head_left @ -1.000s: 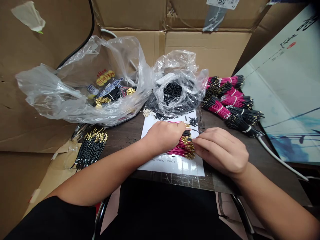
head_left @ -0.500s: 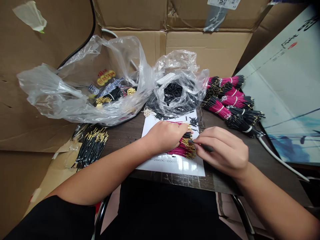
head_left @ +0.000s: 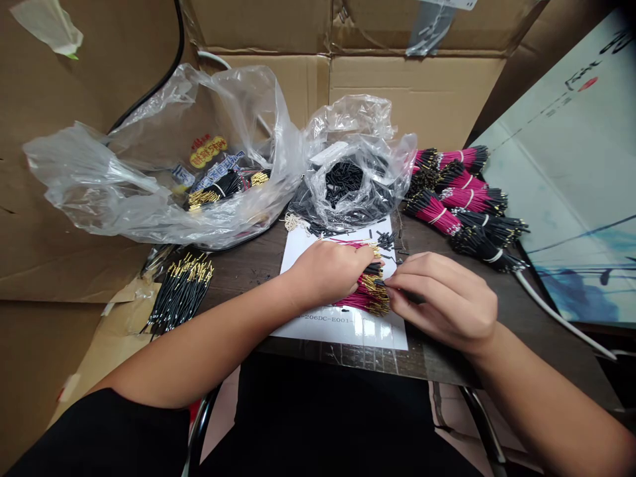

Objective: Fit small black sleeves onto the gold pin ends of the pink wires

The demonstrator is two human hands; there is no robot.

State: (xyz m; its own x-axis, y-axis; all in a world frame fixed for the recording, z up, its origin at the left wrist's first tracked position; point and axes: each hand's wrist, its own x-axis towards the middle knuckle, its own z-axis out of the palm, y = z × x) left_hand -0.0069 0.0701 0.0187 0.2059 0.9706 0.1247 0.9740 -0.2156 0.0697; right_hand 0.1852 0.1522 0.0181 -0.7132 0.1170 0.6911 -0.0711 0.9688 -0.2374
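My left hand point(head_left: 330, 270) is closed over a bundle of magenta wires point(head_left: 360, 299) with gold terminal ends, lying on a white printed sheet point(head_left: 322, 331). Some ends in the bundle carry black sleeves. At the gold ends, my right hand point(head_left: 442, 298) pinches a small black sleeve point(head_left: 380, 283) between thumb and forefinger, touching or very close to a terminal. Loose black sleeves point(head_left: 385, 240) lie on the sheet just beyond the bundle. Behind them, a clear plastic bag point(head_left: 368, 215) stands open, holding many black sleeves point(head_left: 344, 184).
Tied bundles of magenta and black wires point(head_left: 470, 197) are piled at the right. A large clear bag point(head_left: 124, 212) with more wires stands at the left, and black wires with gold ends point(head_left: 181, 291) lie in front of it. Cardboard point(head_left: 417, 99) walls the back.
Both hands stay at the bundle, the right fingers still pinching at the gold ends. The view has shifted very slightly.
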